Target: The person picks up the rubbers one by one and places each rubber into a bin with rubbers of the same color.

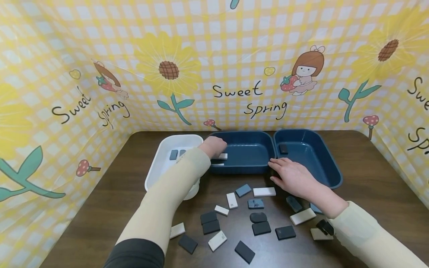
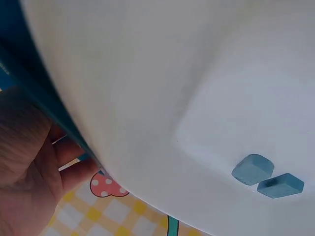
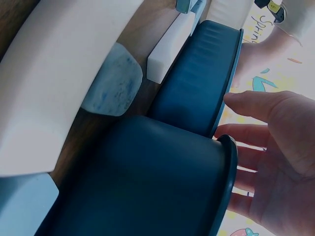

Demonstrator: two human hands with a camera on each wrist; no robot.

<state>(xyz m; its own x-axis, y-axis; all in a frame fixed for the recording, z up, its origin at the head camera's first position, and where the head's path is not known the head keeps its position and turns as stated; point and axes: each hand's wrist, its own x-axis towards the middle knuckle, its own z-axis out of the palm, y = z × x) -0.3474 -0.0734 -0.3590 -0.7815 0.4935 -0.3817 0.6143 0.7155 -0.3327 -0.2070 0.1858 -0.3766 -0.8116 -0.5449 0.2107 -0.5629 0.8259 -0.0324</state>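
In the head view the left hand [image 1: 214,146] reaches into the left end of the middle blue bin [image 1: 242,169], knuckles up and fingertips hidden. A white block [image 1: 223,156] lies beside it; whether the fingers hold anything is unclear. The left wrist view shows that hand [image 2: 29,167] with bent fingers behind the bin's rim. The right hand [image 1: 291,175] has its fingers extended at the adjoining rims of the middle and right blue bins [image 1: 335,175]. Its fingers look spread and empty in the right wrist view, where the hand [image 3: 275,147] is beside a blue rim [image 3: 229,162].
A white bin [image 1: 152,169] at left holds blue-grey blocks [image 1: 173,155]. One dark block [image 1: 283,149] lies in the right bin. Several white, blue and black blocks [image 1: 244,252] are scattered over the brown table [image 1: 100,208] in front. A patterned cloth [image 1: 234,56] hangs behind.
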